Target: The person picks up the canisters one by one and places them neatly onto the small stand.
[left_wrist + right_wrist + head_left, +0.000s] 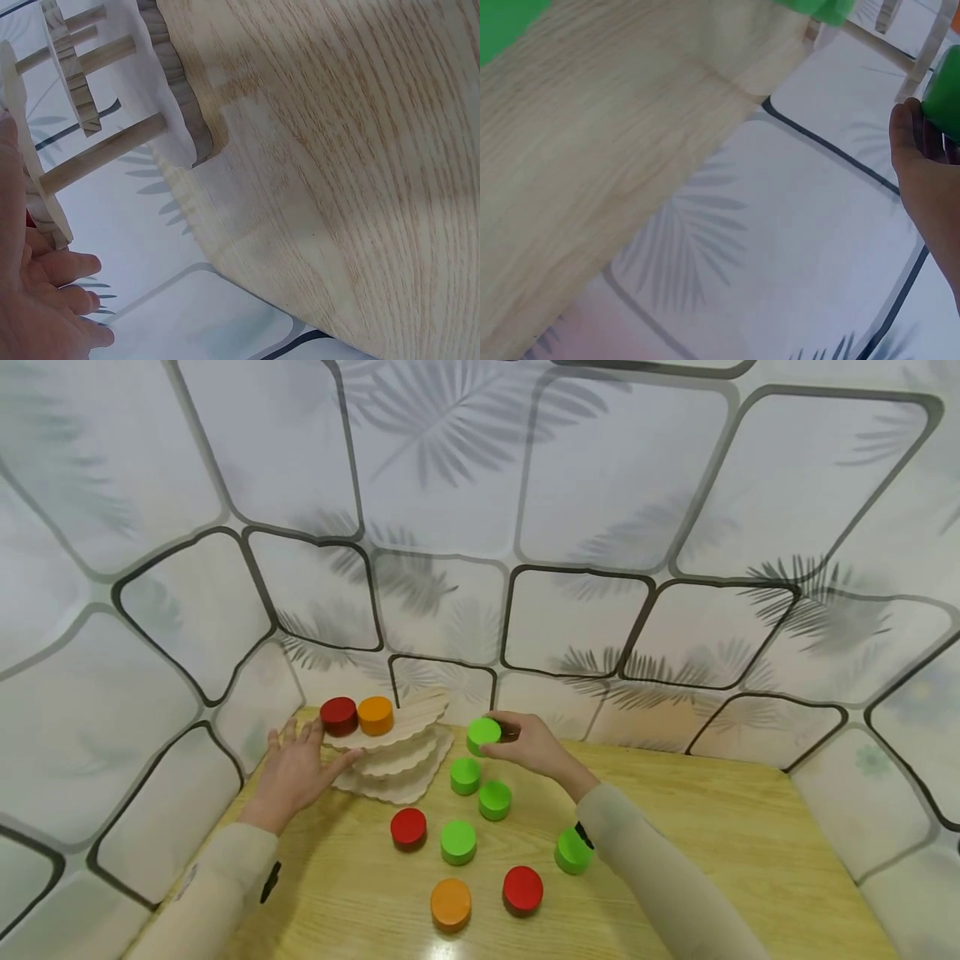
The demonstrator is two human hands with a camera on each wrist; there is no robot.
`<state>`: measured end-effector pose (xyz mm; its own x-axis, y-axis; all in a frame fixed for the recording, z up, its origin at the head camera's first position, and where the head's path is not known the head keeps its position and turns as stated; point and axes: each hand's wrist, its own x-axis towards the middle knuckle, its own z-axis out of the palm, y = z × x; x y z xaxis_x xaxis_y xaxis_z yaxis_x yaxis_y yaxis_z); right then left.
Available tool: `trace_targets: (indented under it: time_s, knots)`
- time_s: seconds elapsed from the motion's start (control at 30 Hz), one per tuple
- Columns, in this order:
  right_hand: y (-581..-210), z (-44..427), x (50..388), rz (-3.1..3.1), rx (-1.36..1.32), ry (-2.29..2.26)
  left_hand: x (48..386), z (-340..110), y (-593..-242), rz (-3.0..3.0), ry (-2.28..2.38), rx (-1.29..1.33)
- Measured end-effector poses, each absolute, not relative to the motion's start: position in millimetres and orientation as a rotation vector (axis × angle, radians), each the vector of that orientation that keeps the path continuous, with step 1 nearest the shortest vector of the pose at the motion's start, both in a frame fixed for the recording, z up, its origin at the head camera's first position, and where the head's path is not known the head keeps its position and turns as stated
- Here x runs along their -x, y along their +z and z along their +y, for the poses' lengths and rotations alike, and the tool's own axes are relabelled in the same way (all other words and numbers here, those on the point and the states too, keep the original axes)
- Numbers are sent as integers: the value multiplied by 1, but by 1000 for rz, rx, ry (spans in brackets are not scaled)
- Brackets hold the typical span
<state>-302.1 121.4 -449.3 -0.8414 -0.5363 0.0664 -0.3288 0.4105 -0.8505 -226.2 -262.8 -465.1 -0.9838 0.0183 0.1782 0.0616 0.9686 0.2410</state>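
From where I stand, the right hand (531, 747) has its thumb and fingers curled around a green disc (483, 737), pinching it up off the table (712, 835), just right of the wooden stand (401, 765). The left hand (292, 778) is spread wide, thumb out, nothing gripped; it rests against the left edge of the stand's top tier (412, 720).

On that tier, beside the left fingers, a dark red disc (339, 717) sits next to an orange disc (376, 716). The stand has three wavy-edged tiers, with wooden posts (105, 154) between them.

Below the right hand, two green discs lie near each other on the table, one (465, 776) a little farther back than the other (495, 800). Nearer the person come a red disc (408, 828) and another green one (458, 842), side by side. A fourth green one (572, 852) is partly hidden by the right sleeve (660, 868). Nearest of all are a second orange disc (451, 906) and, to its right, another red one (522, 891).

Behind everything hangs a pale, leaf-patterned wall (442, 602).
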Motion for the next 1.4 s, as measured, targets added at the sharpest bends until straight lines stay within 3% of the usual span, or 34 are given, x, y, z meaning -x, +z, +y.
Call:
trace_targets:
  time_s: [1.4]
  knots:
    - [-431, 9, 324, 2514, 796, -1482, 227, -263, -469, -2945, -377, 25]
